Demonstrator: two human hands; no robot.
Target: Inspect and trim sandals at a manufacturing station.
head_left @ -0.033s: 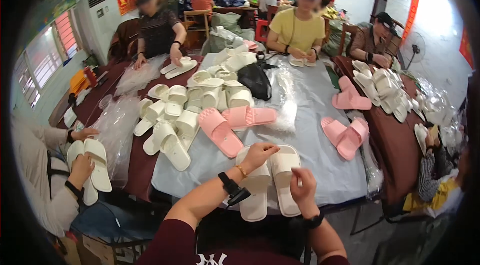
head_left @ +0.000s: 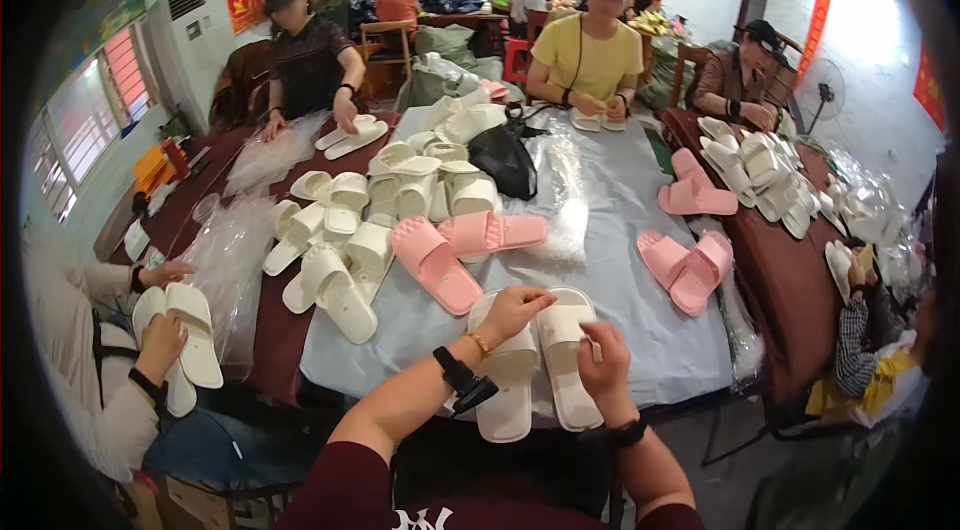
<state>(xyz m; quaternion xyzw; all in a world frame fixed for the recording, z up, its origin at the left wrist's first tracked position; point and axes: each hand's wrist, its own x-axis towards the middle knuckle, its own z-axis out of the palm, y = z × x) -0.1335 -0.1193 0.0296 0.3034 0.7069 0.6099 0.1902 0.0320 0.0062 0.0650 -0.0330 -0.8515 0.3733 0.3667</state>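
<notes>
A pair of white slide slippers lies at the near edge of the table before me, the left slipper point(head_left: 505, 395) beside the right slipper point(head_left: 574, 390). Over the left one's strap, my left hand point(head_left: 518, 312) is closed, its fingertips pinched together above the gap between the two. My right hand point(head_left: 606, 362) is closed too, fingers curled by the right slipper's outer side. Whatever either pinch holds is too small to make out. Just beyond lie a pink slipper point(head_left: 436, 265) and another pink slipper point(head_left: 493, 232) crosswise.
White slippers point(head_left: 345, 220) are heaped left of centre, near a black bag point(head_left: 503, 160) and clear plastic bags point(head_left: 565, 220). Two pink pairs lie at right, one being crossed pink slippers point(head_left: 690, 268). Co-workers handle slippers around the table; a person's hand point(head_left: 163, 340) holds a white pair at left.
The whole view has shifted very slightly. Both my hands keep their closed poses over the white pair.
</notes>
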